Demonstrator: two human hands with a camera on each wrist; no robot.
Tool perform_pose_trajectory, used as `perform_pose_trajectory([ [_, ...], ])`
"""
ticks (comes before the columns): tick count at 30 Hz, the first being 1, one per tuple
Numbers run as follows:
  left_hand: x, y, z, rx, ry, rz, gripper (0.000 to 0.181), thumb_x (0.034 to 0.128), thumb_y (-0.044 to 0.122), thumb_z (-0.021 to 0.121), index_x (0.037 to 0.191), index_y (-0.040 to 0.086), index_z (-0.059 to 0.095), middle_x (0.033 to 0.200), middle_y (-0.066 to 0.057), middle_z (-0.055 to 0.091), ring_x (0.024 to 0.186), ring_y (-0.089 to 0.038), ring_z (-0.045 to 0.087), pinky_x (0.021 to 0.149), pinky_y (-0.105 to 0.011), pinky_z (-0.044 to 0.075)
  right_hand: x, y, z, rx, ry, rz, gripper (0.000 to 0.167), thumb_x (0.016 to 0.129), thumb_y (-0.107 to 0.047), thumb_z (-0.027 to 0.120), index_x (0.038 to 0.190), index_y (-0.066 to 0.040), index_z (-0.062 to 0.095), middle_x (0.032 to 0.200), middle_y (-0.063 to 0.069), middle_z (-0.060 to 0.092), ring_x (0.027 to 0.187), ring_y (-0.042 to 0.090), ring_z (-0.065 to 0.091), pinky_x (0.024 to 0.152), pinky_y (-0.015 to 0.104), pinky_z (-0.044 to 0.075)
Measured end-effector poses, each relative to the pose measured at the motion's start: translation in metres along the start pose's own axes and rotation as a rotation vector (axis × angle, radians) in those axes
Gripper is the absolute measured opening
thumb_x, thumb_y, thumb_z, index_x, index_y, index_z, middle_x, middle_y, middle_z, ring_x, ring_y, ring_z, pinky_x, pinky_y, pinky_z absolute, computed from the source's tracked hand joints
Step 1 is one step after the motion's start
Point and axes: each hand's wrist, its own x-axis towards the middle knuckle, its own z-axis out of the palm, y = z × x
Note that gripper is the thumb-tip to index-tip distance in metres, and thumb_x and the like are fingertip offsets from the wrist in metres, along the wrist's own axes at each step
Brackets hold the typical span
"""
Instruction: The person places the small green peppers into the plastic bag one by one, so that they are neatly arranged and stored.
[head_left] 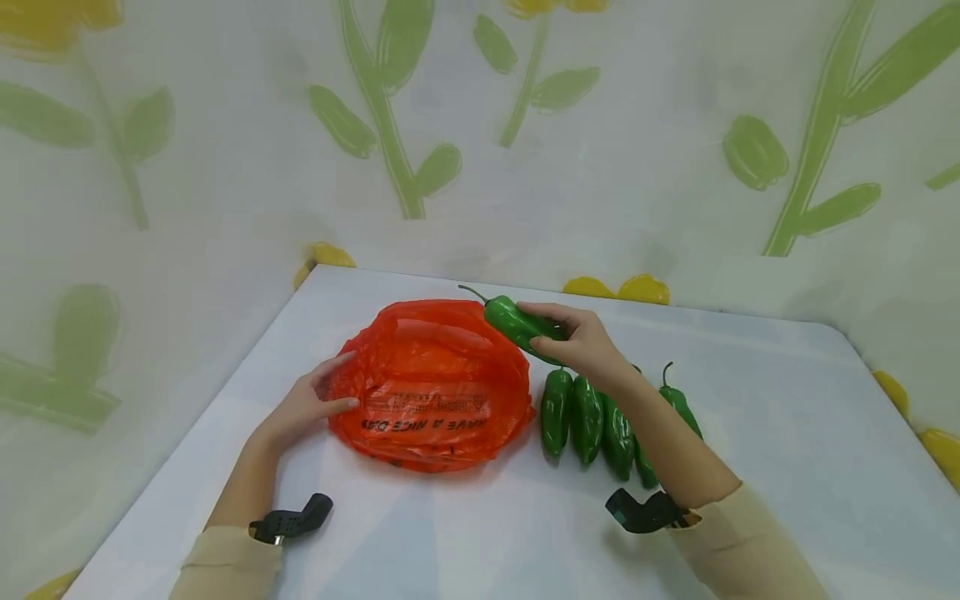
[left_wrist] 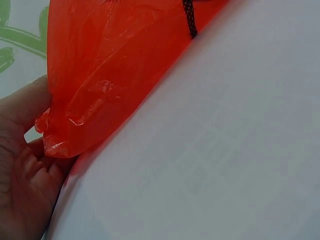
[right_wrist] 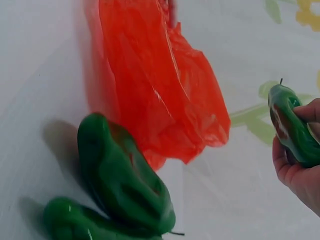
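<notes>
A right hand point(head_left: 581, 340) is gripping 1 glossy green pepper point(head_left: 513, 321), thumb and fingers curling round it, above a white worktop point(head_left: 480, 542). The held pepper is pointing its thin stem leftward and hovering near the upper right edge of a red plastic bag point(head_left: 427, 358). The left hand point(head_left: 302, 410) is holding the bag's left edge between thumb and fingers. The bag is resting on the worktop, showing black lettering that includes "HAVE A NICE." At least 5 other green peppers point(head_left: 587, 421) are lying just right of it, some partly hiding behind the right forearm point(head_left: 671, 442). Beige sleeves point(head_left: 228, 567) are covering both arms, and 2 black devices point(head_left: 295, 522) are sitting at the wrists. A pale wall point(head_left: 255, 183) is displaying green stems and yellow blooms behind.
</notes>
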Motion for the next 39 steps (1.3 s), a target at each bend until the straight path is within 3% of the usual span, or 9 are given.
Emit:
perform_pose_trajectory([
  [12, 0.019, 0.008, 0.008, -0.018, -0.039, 0.023, 0.078, 0.0821, 0.031, 0.072, 0.148, 0.021, 0.032, 0.155, -0.013, 0.024, 0.141, -0.036, 0.02, 0.106, -0.057, 0.032, 0.018, 0.003, 0.028, 0.03, -0.027, 0.019, 0.045, 0.086, -0.002, 0.058, 0.131, -0.008, 0.057, 0.127, 0.013, 0.057, 0.094, 0.024, 0.054, 0.073, 0.025, 0.053],
  [24, 0.04, 0.009, 0.023, -0.022, -0.08, 0.083, 0.077, 0.0806, 0.031, 0.074, 0.146, 0.019, 0.035, 0.153, -0.013, 0.027, 0.14, -0.036, 0.023, 0.106, -0.057, 0.033, 0.033, 0.025, 0.05, -0.084, -0.004, 0.077, 0.045, 0.084, -0.004, 0.061, 0.128, -0.012, 0.06, 0.126, 0.01, 0.057, 0.09, 0.022, 0.054, 0.071, 0.025, 0.051],
  [28, 0.038, 0.01, 0.017, -0.004, -0.084, 0.085, 0.077, 0.0817, 0.031, 0.073, 0.147, 0.019, 0.034, 0.153, -0.013, 0.026, 0.14, -0.037, 0.022, 0.106, -0.059, 0.031, 0.043, 0.03, 0.06, -0.12, -0.007, 0.085, 0.045, 0.083, -0.005, 0.062, 0.127, -0.015, 0.062, 0.126, 0.008, 0.057, 0.091, 0.021, 0.053, 0.071, 0.026, 0.05],
  [39, 0.015, 0.003, 0.0, 0.008, -0.063, 0.063, 0.078, 0.0843, 0.03, 0.07, 0.149, 0.017, 0.029, 0.153, -0.017, 0.023, 0.139, -0.04, 0.021, 0.101, -0.059, 0.039, 0.068, 0.041, 0.094, -0.239, -0.086, 0.105, 0.044, 0.086, -0.005, 0.061, 0.128, -0.015, 0.06, 0.123, 0.005, 0.058, 0.095, 0.019, 0.049, 0.072, 0.023, 0.047],
])
